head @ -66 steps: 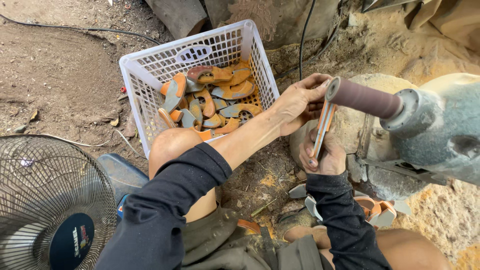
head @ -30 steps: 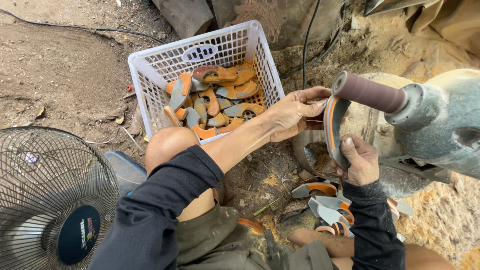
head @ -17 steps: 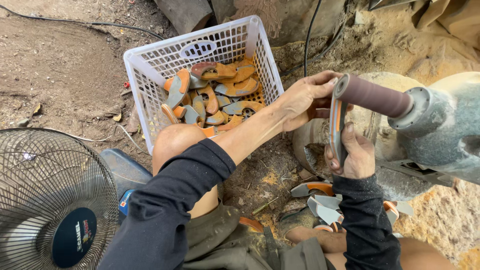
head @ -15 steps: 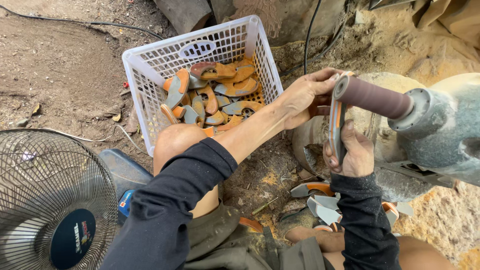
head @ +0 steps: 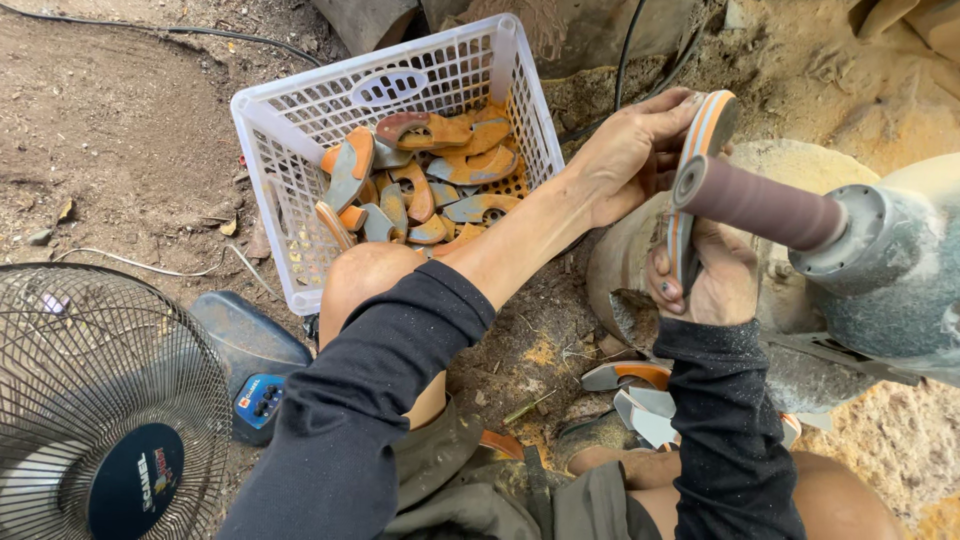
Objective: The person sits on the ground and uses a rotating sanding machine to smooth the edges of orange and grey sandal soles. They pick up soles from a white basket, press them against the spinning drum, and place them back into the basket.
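Note:
Both my hands grip one flat shoe-sole piece (head: 700, 130), layered orange and grey, held on edge against a brown sanding drum (head: 760, 207) that sticks out of a dusty grey motor (head: 890, 270). My left hand (head: 630, 150) holds its upper end, arm stretched across my bare knee. My right hand (head: 705, 285) clasps the lower end from beneath the drum. A white plastic basket (head: 270, 150) to the left holds several similar orange and grey pieces (head: 430, 185).
A floor fan (head: 100, 410) with a wire guard stands at the lower left on a dark base. More sole pieces (head: 640, 395) lie on the dirt by my legs. Cables (head: 625, 50) run across the dusty ground behind the basket.
I brought the sole piece up against the sanding drum and shifted it higher. My right hand slid up under the drum, and my view moved slightly closer.

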